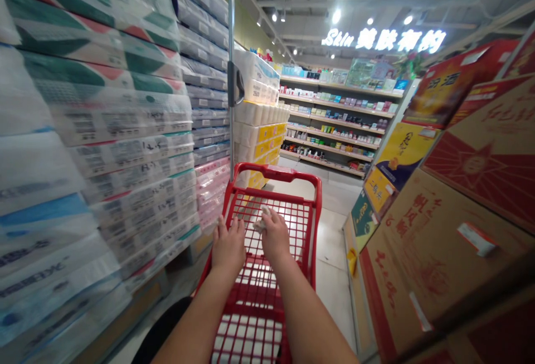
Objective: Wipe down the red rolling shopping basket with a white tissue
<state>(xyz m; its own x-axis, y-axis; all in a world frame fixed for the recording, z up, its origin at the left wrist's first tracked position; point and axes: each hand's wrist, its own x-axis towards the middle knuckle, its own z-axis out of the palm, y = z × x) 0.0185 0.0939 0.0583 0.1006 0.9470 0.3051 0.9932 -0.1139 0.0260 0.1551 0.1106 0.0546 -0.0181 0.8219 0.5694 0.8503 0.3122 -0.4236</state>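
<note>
A red shopping cart (pixel 318 199) with a grid basket stands in front of me, and both forearms reach over it. My left hand (pixel 229 247) is above the left part of the grid, palm down, its fingers stretched forward with nothing visible in them. Close on its right, my right hand (pixel 275 236) has its fingers closed on a crumpled whitish wad (pixel 259 224), which looks like tissue or cloth. The wad pokes out at the thumb side. Whether either hand touches the grid, I cannot tell.
Stacked paper packs (pixel 137 146) rise along the left, beside a metal pole (pixel 231 29). Printed cartons (pixel 443 247) are piled on the right. Shelves (pixel 343 113) of small products stand across the far end, under a lit sign (pixel 384 39). Pale floor (pixel 334 252) runs between.
</note>
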